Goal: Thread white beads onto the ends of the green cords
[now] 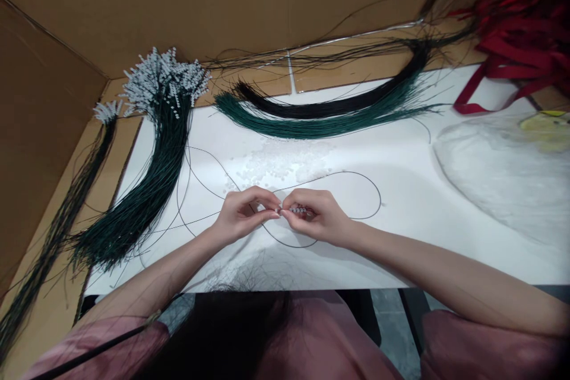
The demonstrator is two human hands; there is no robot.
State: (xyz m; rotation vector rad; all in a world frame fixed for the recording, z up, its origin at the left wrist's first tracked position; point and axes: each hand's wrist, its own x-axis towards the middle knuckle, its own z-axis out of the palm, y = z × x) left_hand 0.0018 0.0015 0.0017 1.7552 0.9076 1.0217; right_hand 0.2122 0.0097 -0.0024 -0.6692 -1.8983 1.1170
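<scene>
Over the middle of the white board, my left hand (246, 211) and my right hand (317, 214) meet fingertip to fingertip. A short row of small white beads (298, 210) shows in the curl of my right fingers. My left thumb and index finger pinch at the near end of that row, where a thin dark cord (376, 190) appears to run. The cord loops over the board on both sides of my hands. Loose white beads (285, 160) lie scattered just beyond my fingers. Exactly what sits between the fingertips is partly hidden.
Bundles of green cords with white beaded ends (164, 130) lie at the left. Bare green and black cords (320, 122) stretch along the back. Red ribbon (512, 47) piles at the back right, above a clear plastic bag (499, 172). Cardboard walls (222, 6) enclose the work surface.
</scene>
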